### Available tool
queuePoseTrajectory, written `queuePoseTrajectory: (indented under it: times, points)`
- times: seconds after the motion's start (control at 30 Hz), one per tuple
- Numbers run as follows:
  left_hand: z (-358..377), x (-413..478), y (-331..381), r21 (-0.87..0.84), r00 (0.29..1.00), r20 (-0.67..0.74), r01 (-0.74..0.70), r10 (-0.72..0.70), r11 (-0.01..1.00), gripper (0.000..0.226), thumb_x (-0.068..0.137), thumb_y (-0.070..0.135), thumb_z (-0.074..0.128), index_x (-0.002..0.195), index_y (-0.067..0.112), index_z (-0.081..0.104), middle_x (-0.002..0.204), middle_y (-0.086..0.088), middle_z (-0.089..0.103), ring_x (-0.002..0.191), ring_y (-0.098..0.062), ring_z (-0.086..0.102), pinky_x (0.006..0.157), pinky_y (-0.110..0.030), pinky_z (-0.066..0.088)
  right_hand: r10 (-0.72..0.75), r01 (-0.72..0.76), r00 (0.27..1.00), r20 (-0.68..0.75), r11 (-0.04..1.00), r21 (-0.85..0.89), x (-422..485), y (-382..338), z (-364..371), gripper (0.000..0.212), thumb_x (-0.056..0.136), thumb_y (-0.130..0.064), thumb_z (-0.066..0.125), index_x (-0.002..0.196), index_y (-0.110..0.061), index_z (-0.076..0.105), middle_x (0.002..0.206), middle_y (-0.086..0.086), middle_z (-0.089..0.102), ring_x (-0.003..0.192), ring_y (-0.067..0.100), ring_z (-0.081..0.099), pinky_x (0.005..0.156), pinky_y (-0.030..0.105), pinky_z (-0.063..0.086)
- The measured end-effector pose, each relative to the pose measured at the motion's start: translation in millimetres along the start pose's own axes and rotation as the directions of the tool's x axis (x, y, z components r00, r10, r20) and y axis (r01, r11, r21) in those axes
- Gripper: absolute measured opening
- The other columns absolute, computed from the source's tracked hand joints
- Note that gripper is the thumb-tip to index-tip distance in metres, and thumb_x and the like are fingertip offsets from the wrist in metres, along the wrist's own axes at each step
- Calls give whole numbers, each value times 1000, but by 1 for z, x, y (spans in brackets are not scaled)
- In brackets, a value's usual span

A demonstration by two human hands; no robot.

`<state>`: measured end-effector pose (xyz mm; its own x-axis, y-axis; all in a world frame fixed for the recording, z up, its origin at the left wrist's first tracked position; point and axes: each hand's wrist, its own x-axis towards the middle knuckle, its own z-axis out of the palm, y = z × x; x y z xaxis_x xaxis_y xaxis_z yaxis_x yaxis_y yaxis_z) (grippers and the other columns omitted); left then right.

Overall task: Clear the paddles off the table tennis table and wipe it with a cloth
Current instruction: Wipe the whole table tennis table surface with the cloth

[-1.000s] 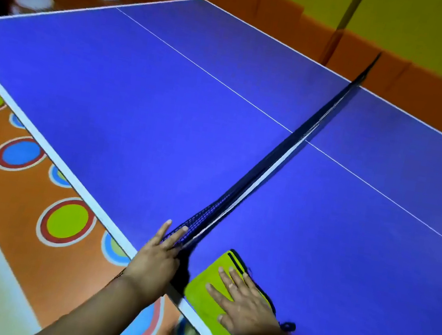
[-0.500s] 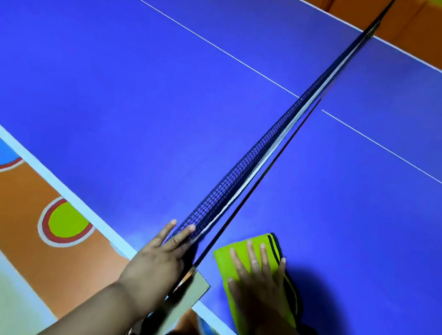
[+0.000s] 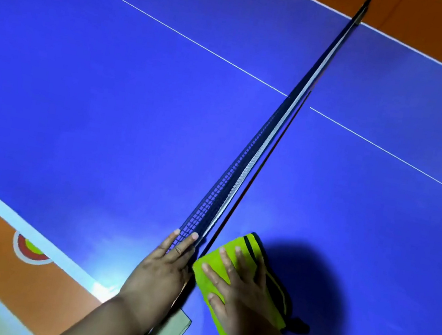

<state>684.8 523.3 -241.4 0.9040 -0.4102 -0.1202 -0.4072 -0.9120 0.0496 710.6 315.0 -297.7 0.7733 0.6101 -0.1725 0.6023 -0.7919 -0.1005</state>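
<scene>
Wiping stage, judging by no paddles anywhere on the visible blue counter [image 3: 109, 97].

Green cloth [image 3: 248, 245] folded into a pad, flat on the counter's right half, at the near edge, just beside the net [image 3: 243, 165]. Dark trim along its right side.

Right grip [image 3: 238, 289] wide and flat on top of the cloth, fingers straight and spread, pressing down, nothing pinched.

Left grip [image 3: 160, 270] also flat, fingers straight and together, laid against the near end of the net from the left half. Holding nothing; apparently steadying the mesh.

Grey net bracket [image 3: 171, 330] jutting past the near edge under the left wrist.

For a clean stroke:
- Press through the whole palm, not the fingertips, to move the cloth as one pad without bunching.
- Run along the net line from the near edge toward the far edge, then return in overlapping lanes toward the right end.
- Stay tight to the net base, but mind the dark trim snagging in the mesh.
- Lean only lightly on the net; probably easy to drag loose from the bracket.
- Far edge likely beyond reach from here; better to walk round than overstretch.
- Cannot tell from the surface alone whether the left half has been wiped.
</scene>
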Motion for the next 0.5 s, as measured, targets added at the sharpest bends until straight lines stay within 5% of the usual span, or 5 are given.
queuePoseTrajectory:
  times: [0.17,0.3,0.43,0.5]
  points:
    - [1,43,-1,-4,999,-51,-6,6,1000,35,71,16,61,102,4,72,128,-11,59,136,-25,28,111,-46,11,-72,72,997,-34,997,-1,49,48,-8,61,82,-54,47,141,-45,37,154,-4,34,143,25,28,108,58,20]
    - [-3,86,1,-16,996,-82,15,-16,1000,46,78,11,32,99,4,73,128,-11,59,132,-28,41,110,-46,12,-89,90,993,-75,996,2,91,99,-16,62,82,-53,47,142,-41,38,154,-3,34,144,25,26,110,57,18]
    - [-2,137,2,20,994,-105,15,-13,1000,46,79,8,32,105,3,71,127,-13,59,131,-30,43,110,-46,11,-33,37,991,-133,999,22,137,152,-24,59,82,-52,47,139,-39,44,153,-3,37,142,23,30,110,55,21]
    - [3,165,0,45,995,-98,-6,10,999,36,77,9,50,106,3,70,128,-14,58,133,-30,39,111,-47,12,5,1,986,-168,999,36,161,180,-28,56,82,-51,46,136,-37,50,151,-3,39,141,22,34,110,56,24]
